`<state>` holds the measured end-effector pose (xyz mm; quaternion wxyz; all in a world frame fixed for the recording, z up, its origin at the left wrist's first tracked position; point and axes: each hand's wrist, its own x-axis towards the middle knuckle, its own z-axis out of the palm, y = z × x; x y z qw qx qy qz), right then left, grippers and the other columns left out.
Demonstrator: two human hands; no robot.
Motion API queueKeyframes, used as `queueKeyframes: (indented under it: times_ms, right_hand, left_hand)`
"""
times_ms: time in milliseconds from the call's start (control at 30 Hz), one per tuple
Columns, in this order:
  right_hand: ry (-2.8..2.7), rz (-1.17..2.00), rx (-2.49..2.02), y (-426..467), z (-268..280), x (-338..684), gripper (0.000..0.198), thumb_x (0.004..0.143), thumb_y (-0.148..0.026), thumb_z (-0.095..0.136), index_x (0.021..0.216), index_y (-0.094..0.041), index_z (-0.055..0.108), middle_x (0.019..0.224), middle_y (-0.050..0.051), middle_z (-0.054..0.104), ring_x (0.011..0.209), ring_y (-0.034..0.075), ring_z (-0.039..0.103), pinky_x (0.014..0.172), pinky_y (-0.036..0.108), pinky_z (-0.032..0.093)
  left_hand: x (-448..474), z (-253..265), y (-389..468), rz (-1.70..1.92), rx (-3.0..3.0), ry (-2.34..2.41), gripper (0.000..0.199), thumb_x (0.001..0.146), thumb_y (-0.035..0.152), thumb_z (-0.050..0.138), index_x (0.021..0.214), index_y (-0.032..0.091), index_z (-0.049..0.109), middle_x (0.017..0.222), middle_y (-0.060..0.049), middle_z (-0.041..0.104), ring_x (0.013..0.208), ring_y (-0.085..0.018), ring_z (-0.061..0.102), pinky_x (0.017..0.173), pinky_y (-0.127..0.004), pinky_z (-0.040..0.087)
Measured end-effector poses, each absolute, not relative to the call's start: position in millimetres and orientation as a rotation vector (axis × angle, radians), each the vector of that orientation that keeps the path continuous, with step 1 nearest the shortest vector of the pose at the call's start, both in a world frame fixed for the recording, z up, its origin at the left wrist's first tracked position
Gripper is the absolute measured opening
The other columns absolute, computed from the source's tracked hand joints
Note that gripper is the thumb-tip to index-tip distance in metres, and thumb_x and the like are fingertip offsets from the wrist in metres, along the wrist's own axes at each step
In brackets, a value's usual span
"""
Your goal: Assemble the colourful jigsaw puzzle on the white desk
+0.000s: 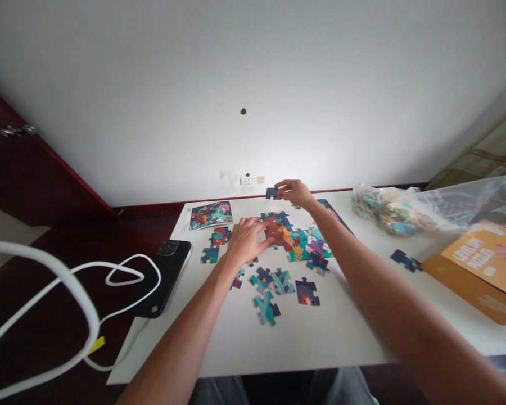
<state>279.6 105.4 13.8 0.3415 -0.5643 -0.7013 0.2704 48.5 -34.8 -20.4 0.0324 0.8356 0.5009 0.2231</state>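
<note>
A dark blue jigsaw piece [271,193] is pinched in the fingers of my right hand [294,192], near the table's far edge. My left hand [247,239] lies with fingers spread at the left edge of the joined jigsaw section [298,242], which shows a brown animal and white rabbits. Close to my left wrist are loose pieces, among them a red and teal one [220,235]. Nearer to me lie several more, including a purple piece [307,292] and a teal piece [266,307]. My right forearm hides part of the table behind it.
A picture sheet [211,215] lies at the back left of the white table [320,343]. At left rests a black phone [162,278] beside a white cable [90,304]. On the right are a clear bag of pieces [398,211], an orange puzzle box [480,267] and a loose dark piece [406,260].
</note>
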Motion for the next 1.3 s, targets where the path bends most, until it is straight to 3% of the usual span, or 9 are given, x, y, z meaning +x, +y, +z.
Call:
queueKeyframes:
  times_ms: [133,300,433,800,1067,1300]
  right_hand:
    - [-1.997,0.546,-1.499,100,-1,256,0.032,0.082,-0.012,0.07,0.112,-0.019,0.077,0.092,0.006,0.081,0.083,0.018,0.074,0.077,0.027,0.054]
    - [-2.132,0.327,-1.538,94,-10,241,0.031,0.087,-0.016,0.065,0.115,-0.02,0.079,0.101,0.007,0.081,0.092,0.02,0.074,0.084,0.025,0.053]
    - [-2.161,0.311,-1.551,91,-12,239,0.026,0.088,-0.015,0.06,0.1,-0.019,0.082,0.099,0.007,0.082,0.095,0.02,0.074,0.086,0.024,0.052]
    - [-2.22,0.327,-1.504,91,-16,229,0.022,0.087,-0.022,0.065,0.1,-0.021,0.083,0.096,0.005,0.082,0.089,0.019,0.075,0.083,0.024,0.054]
    - [-2.395,0.359,-1.333,97,-17,231,0.045,0.086,-0.005,0.052,0.117,-0.021,0.08,0.118,0.007,0.079,0.11,0.021,0.072,0.096,0.025,0.053]
    - [-2.491,0.302,-1.18,93,-19,224,0.052,0.084,0.0,0.049,0.123,-0.019,0.078,0.122,0.01,0.077,0.118,0.022,0.069,0.105,0.031,0.05]
  left_hand:
    - [51,-17,-36,0.642,2.569,1.488,0.046,0.092,0.048,0.07,0.133,0.027,0.068,0.137,-0.005,0.067,0.127,-0.03,0.056,0.103,-0.044,0.049]
    - [50,-14,-36,0.626,2.561,1.484,0.043,0.093,0.047,0.068,0.13,0.025,0.069,0.138,-0.005,0.067,0.129,-0.029,0.056,0.105,-0.044,0.048]
    - [51,-17,-35,0.639,2.559,1.48,0.043,0.092,0.045,0.069,0.131,0.026,0.069,0.138,-0.005,0.066,0.129,-0.029,0.055,0.105,-0.045,0.047]
    - [50,-22,-34,0.666,2.549,1.45,0.045,0.093,0.049,0.068,0.133,0.029,0.067,0.14,-0.005,0.065,0.132,-0.03,0.052,0.11,-0.044,0.044]
    - [49,-17,-37,0.655,2.554,1.431,0.054,0.091,0.048,0.07,0.142,0.032,0.058,0.14,-0.003,0.064,0.131,-0.029,0.052,0.106,-0.044,0.046]
    - [51,-15,-37,0.629,2.549,1.443,0.046,0.089,0.048,0.072,0.129,0.026,0.065,0.137,-0.005,0.067,0.131,-0.029,0.052,0.111,-0.045,0.044]
